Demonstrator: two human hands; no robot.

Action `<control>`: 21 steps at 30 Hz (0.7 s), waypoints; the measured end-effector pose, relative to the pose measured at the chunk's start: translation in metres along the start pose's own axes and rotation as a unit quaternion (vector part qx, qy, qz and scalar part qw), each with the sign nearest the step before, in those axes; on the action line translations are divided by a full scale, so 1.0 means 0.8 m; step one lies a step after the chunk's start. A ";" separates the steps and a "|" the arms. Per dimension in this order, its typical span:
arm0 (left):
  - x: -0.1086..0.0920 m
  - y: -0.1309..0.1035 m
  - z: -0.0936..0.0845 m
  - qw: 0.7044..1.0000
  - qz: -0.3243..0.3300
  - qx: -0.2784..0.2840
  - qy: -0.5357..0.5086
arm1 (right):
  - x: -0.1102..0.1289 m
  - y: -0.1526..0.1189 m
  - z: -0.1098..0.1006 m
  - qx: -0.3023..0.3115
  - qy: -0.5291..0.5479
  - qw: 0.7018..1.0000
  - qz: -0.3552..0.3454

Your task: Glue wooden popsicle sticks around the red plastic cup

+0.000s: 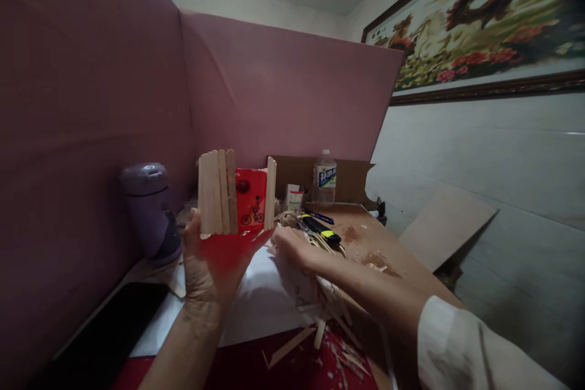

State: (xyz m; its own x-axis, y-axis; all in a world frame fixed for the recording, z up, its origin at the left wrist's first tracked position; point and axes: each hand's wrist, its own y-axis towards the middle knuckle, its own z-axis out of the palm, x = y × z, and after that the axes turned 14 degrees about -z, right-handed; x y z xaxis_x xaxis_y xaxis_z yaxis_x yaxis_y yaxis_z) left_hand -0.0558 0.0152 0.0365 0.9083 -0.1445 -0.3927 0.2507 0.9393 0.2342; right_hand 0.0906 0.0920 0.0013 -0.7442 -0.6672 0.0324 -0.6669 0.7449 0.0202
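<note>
In my left hand point(198, 274) is a small red box point(251, 192) with a cyclist printed on it, held upright from below. Pale craft sticks point(212, 195) stand side by side over the left part of the box. A few more sticks point(271, 195) line its right edge, leaving the red middle bare. My right hand point(290, 248) is just right of the box, low over the white paper point(256, 298), its fingers curled together. What they hold, if anything, is hidden. Right behind that hand lie a ball of twine point(287, 218) and black-and-yellow-handled pliers point(322, 228).
A purple tumbler point(153, 213) stands at the left, with a dark flat panel point(109, 329) before it. Loose sticks and splinters point(292, 346) litter the front right. Farther back are a clear bottle point(325, 180), a small carton point(294, 198) and a blue pen point(320, 216).
</note>
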 end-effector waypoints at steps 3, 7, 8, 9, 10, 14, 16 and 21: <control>-0.001 0.002 -0.006 1.000 -0.005 0.017 -0.006 | -0.002 0.016 0.015 0.022 -0.002 1.000 0.008; -0.001 0.005 -0.014 0.999 -0.021 0.032 -0.012 | -0.016 0.023 0.019 0.045 0.009 0.999 0.030; -0.001 0.005 -0.015 0.999 -0.023 0.033 -0.012 | -0.020 0.023 0.018 0.046 0.012 0.998 0.032; -0.001 0.006 -0.016 0.999 -0.026 0.032 -0.012 | -0.024 0.022 0.015 0.044 0.015 0.998 0.034; -0.001 0.006 -0.016 0.999 -0.030 0.032 -0.011 | -0.028 0.020 0.011 0.039 0.016 0.998 0.037; -0.002 0.005 -0.015 0.999 -0.032 0.029 -0.007 | -0.038 0.013 -0.001 0.001 0.011 0.998 0.062; -0.002 0.005 -0.014 0.999 -0.025 0.026 -0.003 | -0.035 0.011 0.000 -0.009 0.014 0.997 0.070; -0.001 0.005 -0.008 1.000 0.002 0.002 0.018 | -0.010 0.018 0.016 -0.027 0.061 0.997 0.024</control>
State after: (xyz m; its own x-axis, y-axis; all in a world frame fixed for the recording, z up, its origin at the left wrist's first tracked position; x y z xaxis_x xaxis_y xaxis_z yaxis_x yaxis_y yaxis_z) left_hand -0.0580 0.0210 0.0319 0.8969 -0.1295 -0.4228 0.2482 0.9388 0.2389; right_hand 0.0862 0.1079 -0.0117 -0.7631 -0.6272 0.1559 -0.6248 0.7776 0.0703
